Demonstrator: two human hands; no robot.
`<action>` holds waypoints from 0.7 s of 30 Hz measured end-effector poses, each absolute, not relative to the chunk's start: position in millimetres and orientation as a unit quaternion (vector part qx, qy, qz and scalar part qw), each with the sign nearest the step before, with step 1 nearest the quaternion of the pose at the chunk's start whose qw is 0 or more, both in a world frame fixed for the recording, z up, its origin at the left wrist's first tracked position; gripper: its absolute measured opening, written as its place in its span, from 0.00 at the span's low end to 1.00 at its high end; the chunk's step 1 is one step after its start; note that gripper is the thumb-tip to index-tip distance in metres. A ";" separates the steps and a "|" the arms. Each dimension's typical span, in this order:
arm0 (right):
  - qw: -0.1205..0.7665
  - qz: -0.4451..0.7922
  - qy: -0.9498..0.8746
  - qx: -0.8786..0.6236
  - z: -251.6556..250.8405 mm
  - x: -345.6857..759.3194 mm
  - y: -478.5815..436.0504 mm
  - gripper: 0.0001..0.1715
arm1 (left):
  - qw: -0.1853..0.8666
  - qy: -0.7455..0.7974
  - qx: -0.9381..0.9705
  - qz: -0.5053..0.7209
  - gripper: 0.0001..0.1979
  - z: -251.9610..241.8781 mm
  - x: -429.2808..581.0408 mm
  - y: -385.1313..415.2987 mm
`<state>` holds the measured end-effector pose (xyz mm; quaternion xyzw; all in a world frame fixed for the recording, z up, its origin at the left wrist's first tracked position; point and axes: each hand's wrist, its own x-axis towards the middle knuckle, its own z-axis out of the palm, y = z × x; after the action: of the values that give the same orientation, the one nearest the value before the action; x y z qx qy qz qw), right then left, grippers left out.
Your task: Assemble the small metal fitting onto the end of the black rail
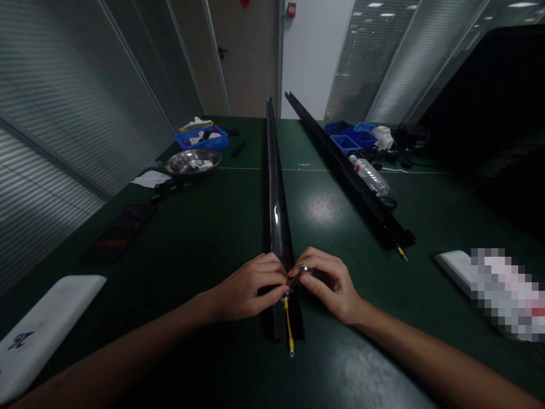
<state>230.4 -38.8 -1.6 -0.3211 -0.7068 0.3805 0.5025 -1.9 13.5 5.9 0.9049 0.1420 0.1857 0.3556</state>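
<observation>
A long black rail lies on the green table and runs straight away from the person. Both hands are close together at its near end, almost touching. The left hand is curled on the left side of the rail, with its fingertips pinched at the spot where a yellow wire joins the rail. The right hand is closed on a small silver wrench, and the wrench head sits right over that same spot. The wire hangs out past the end of the rail toward the person. A second rail lies off to the right, with a bottle and blue bins beside it. On the left sit a metal bowl, another blue bin, a black case and a white pad.
</observation>
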 end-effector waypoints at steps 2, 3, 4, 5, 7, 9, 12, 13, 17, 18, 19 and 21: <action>0.505 0.397 -0.699 -0.315 -2.3 230.8 -36.9 0.12 | 0.352 0.141 0.906 0.185 0.10 5.9 -1.8 13.3; 0.505 0.403 -0.696 -0.312 -2.9 231.1 -36.4 0.13 | 0.351 0.140 0.907 0.186 0.10 5.8 -1.7 13.1; 0.505 0.409 -0.694 -0.309 -3.5 231.4 -36.0 0.13 | 0.349 0.139 0.908 0.187 0.10 5.5 -1.8 13.0; 0.503 0.414 -0.693 -0.307 -4.1 231.8 -35.8 0.14 | 0.349 0.138 0.908 0.188 0.10 5.2 -1.9 12.9; 0.500 0.422 -0.693 -0.304 -4.9 232.6 -35.5 0.15 | 0.350 0.137 0.907 0.190 0.10 4.5 -2.3 12.8; 0.498 0.426 -0.692 -0.302 -5.0 233.1 -35.1 0.16 | 0.353 0.136 0.906 0.190 0.09 4.0 -2.7 12.7; 0.495 0.433 -0.691 -0.299 -3.7 233.1 -34.3 0.17 | 0.354 0.136 0.906 0.186 0.08 4.2 -2.7 12.7; 0.495 0.432 -0.692 -0.298 -3.0 233.0 -34.0 0.17 | 0.352 0.137 0.907 0.185 0.08 4.4 -2.5 12.7; 0.497 0.434 -0.693 -0.292 -1.3 232.7 -33.6 0.17 | 0.346 0.135 0.910 0.183 0.09 5.1 -1.4 12.7; 0.495 0.438 -0.692 -0.291 -1.1 232.6 -33.8 0.17 | 0.345 0.134 0.911 0.183 0.09 5.2 -1.2 12.7; 0.494 0.442 -0.690 -0.292 -1.1 232.5 -34.0 0.17 | 0.345 0.133 0.911 0.184 0.09 5.3 -1.0 12.7; 0.491 0.451 -0.685 -0.293 -1.2 232.2 -34.6 0.18 | 0.345 0.134 0.910 0.185 0.10 5.6 -1.0 12.7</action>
<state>232.2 -34.6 -1.2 -0.2930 -0.6851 0.4514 0.4910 -1.0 12.7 5.6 0.9105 0.1342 0.1848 0.3448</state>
